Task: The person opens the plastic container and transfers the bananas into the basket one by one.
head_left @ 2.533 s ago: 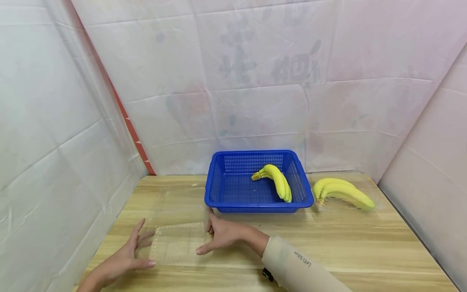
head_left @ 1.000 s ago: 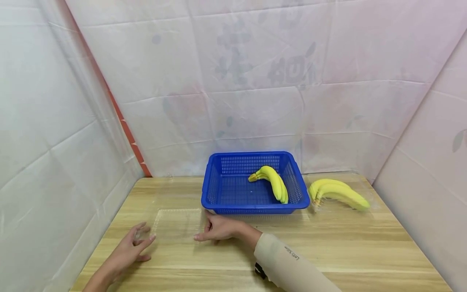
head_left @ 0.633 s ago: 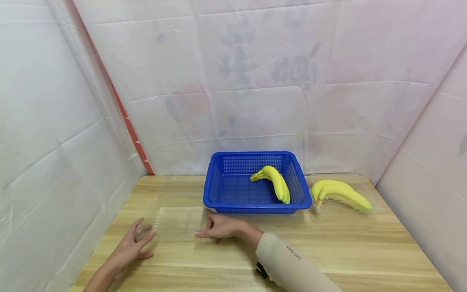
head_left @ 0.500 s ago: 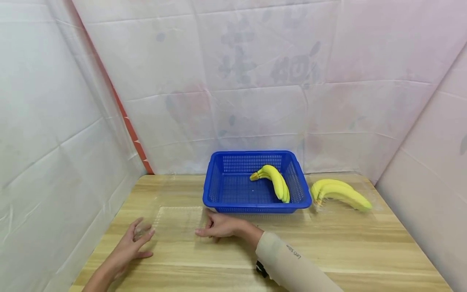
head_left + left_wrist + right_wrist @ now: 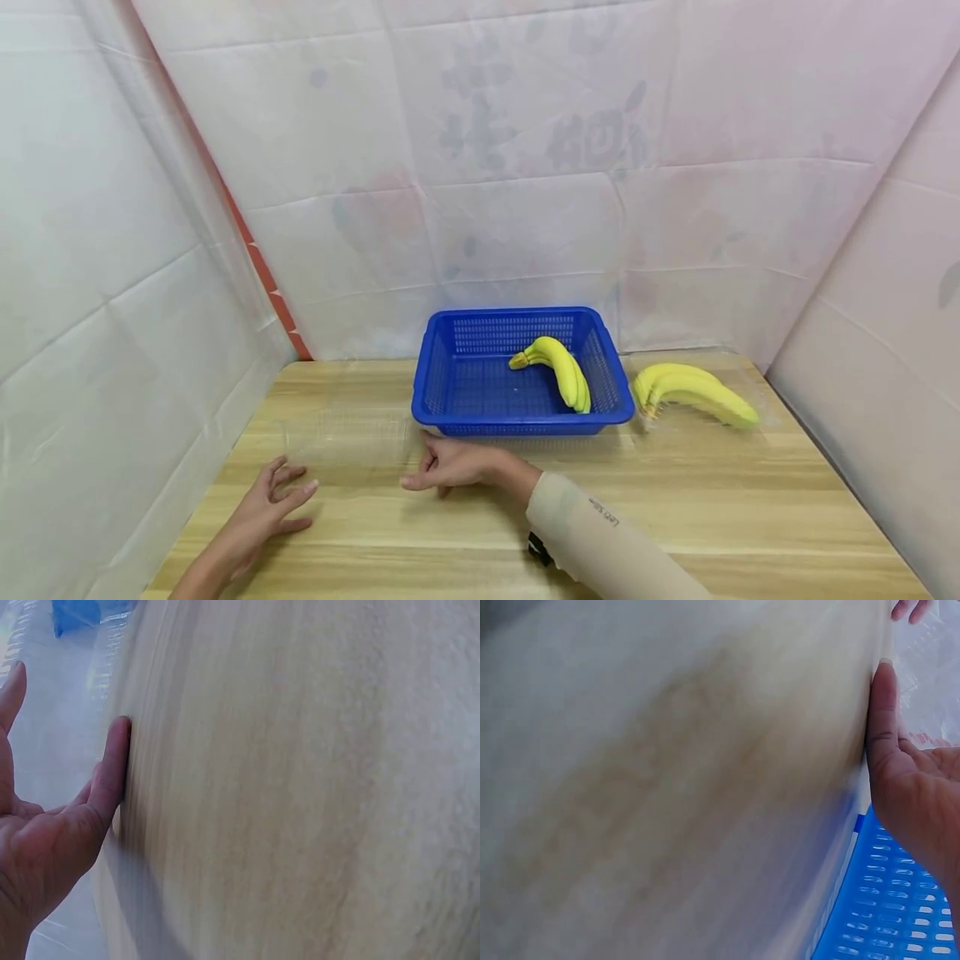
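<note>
A clear, see-through plastic container (image 5: pixel 347 440) lies on the table left of the blue basket, its edges faint. My left hand (image 5: pixel 264 507) is at its near left corner, thumb and fingers apart and loosely bent around nothing visible. In the left wrist view, that hand (image 5: pixel 52 825) has a finger stretched along the tabletop. My right hand (image 5: pixel 456 463) is at the container's right side, just in front of the basket's left corner, with the thumb pointing left. The right wrist view shows this hand (image 5: pixel 915 776) with one straight finger against the table and the basket's slotted wall behind.
The blue basket (image 5: pixel 523 428) stands at the back middle with a banana bunch (image 5: pixel 562 367) inside. Right of it, another banana bunch (image 5: pixel 693 393) lies within clear plastic. Pale sheets (image 5: pixel 525 225) wall the wooden table (image 5: pixel 675 508) at the back and sides.
The clear container has shifted away from me, and its ridged near edge no longer stands out. Both hands moved slightly back with it; my left fingers no longer overlap its corner. Basket and bananas stay put.
</note>
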`<state>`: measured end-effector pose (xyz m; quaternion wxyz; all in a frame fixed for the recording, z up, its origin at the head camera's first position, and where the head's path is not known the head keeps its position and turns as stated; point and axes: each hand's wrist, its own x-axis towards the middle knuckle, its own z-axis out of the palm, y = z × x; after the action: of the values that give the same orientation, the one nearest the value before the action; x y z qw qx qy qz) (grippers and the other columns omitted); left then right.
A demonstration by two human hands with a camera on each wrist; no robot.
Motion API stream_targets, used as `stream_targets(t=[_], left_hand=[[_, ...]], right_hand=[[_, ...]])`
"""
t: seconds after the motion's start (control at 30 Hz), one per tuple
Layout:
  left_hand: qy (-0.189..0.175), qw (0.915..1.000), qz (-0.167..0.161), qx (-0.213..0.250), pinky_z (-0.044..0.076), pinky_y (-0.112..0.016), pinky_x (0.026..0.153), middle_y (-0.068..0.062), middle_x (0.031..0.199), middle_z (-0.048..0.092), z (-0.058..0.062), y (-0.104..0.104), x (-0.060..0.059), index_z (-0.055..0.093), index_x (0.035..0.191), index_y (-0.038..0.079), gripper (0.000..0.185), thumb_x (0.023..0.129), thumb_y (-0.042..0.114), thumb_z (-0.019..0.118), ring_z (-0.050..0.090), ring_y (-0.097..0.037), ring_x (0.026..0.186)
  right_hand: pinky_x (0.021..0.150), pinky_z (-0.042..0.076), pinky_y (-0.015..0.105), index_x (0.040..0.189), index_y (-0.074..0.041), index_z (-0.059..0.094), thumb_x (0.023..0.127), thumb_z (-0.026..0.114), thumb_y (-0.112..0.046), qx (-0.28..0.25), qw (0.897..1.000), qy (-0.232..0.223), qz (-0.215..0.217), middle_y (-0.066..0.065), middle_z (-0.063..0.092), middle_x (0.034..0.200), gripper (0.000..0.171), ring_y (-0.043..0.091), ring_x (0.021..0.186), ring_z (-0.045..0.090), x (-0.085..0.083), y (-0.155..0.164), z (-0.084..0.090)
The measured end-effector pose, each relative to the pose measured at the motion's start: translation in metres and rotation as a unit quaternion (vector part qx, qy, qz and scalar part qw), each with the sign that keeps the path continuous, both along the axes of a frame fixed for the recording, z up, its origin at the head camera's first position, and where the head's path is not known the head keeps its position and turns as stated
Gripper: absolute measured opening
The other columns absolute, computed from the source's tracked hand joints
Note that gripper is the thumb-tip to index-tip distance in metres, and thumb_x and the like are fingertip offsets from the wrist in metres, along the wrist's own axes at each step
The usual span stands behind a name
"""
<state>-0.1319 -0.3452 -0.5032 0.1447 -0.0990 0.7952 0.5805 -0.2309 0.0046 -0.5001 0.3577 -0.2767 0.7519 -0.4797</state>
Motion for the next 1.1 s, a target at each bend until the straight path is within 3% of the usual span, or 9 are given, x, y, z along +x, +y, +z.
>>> stream_targets(t=[0.13, 0.23, 0.33, 0.43, 0.57, 0.8, 0.97, 1.1], left_hand=[[0.006, 0.9998, -0.005, -0.018, 0.064, -0.04, 0.096, -0.033, 0.164, 0.031, 0.002, 0.006, 0.002, 0.005, 0.167, -0.006, 0.093, 0.107, 0.032, 0.066, 0.046, -0.047, 0.146], [0.012, 0.9978, -0.016, -0.063, 0.064, -0.032, 0.093, -0.031, 0.151, 0.048, 0.004, 0.013, 0.003, 0.027, 0.16, -0.011, 0.082, 0.105, 0.032, 0.069, 0.059, -0.031, 0.131], [0.029, 0.9905, -0.03, -0.131, 0.06, -0.024, 0.086, -0.021, 0.133, 0.064, 0.005, 0.027, 0.005, 0.047, 0.148, -0.012, 0.071, 0.1, 0.032, 0.076, 0.064, -0.018, 0.114], [0.055, 0.9826, -0.039, -0.173, 0.057, -0.02, 0.082, -0.01, 0.114, 0.071, 0.005, 0.051, 0.009, 0.06, 0.137, -0.009, 0.063, 0.094, 0.031, 0.083, 0.064, -0.01, 0.099], [0.093, 0.9784, -0.064, -0.173, 0.056, -0.02, 0.08, -0.003, 0.105, 0.072, 0.004, 0.089, 0.014, 0.066, 0.13, -0.004, 0.058, 0.089, 0.031, 0.087, 0.062, -0.005, 0.091], [0.149, 0.9709, -0.131, -0.134, 0.054, -0.021, 0.078, -0.005, 0.107, 0.072, 0.012, 0.145, 0.017, 0.068, 0.129, 0.002, 0.05, 0.094, 0.033, 0.084, 0.063, -0.004, 0.094], [0.21, 0.955, -0.177, -0.112, 0.055, -0.024, 0.082, -0.007, 0.108, 0.074, 0.021, 0.179, 0.013, 0.069, 0.127, 0.003, 0.043, 0.098, 0.034, 0.078, 0.065, -0.009, 0.098], [0.245, 0.936, -0.23, -0.105, 0.057, -0.031, 0.09, -0.009, 0.113, 0.074, 0.023, 0.21, 0.009, 0.068, 0.13, 0.003, 0.044, 0.102, 0.038, 0.072, 0.069, -0.021, 0.104]], right_hand=[[0.079, 0.061, 0.03, 0.169, 0.003, 0.008, 0.097, 0.077, -0.044, 0.003, 1.0, 0.008, 0.016, -0.004, 0.069, 0.101, 0.111, 0.011, 0.086, 0.068, 0.001, 0.003, 0.005], [0.084, 0.063, 0.031, 0.169, 0.004, 0.006, 0.1, 0.076, -0.038, -0.001, 1.0, 0.006, 0.027, -0.003, 0.07, 0.105, 0.107, 0.008, 0.091, 0.067, 0.003, 0.007, 0.009], [0.092, 0.061, 0.028, 0.17, 0.003, 0.006, 0.102, 0.073, -0.037, 0.01, 0.999, 0.024, 0.041, -0.001, 0.072, 0.116, 0.104, 0.004, 0.101, 0.069, 0.007, 0.016, 0.013], [0.103, 0.056, 0.023, 0.17, 0.001, 0.016, 0.102, 0.072, -0.041, 0.042, 0.995, 0.069, 0.062, 0.001, 0.071, 0.13, 0.098, 0.002, 0.116, 0.067, 0.015, 0.033, 0.018], [0.111, 0.052, 0.022, 0.169, -0.004, 0.027, 0.101, 0.071, -0.045, 0.065, 0.99, 0.103, 0.076, 0.005, 0.069, 0.14, 0.091, 0.005, 0.127, 0.065, 0.03, 0.066, 0.024], [0.109, 0.055, 0.028, 0.167, -0.006, 0.033, 0.103, 0.072, -0.039, 0.037, 0.996, 0.068, 0.033, 0.01, 0.069, 0.139, 0.082, 0.018, 0.129, 0.067, 0.055, 0.131, 0.03], [0.105, 0.056, 0.027, 0.166, -0.003, 0.033, 0.105, 0.069, -0.033, 0.015, 0.997, 0.08, -0.017, 0.014, 0.068, 0.14, 0.076, 0.031, 0.129, 0.067, 0.07, 0.175, 0.032], [0.101, 0.056, 0.022, 0.165, 0.0, 0.035, 0.108, 0.064, -0.027, 0.001, 0.993, 0.093, -0.074, 0.019, 0.069, 0.139, 0.069, 0.028, 0.126, 0.068, 0.081, 0.214, 0.031]])
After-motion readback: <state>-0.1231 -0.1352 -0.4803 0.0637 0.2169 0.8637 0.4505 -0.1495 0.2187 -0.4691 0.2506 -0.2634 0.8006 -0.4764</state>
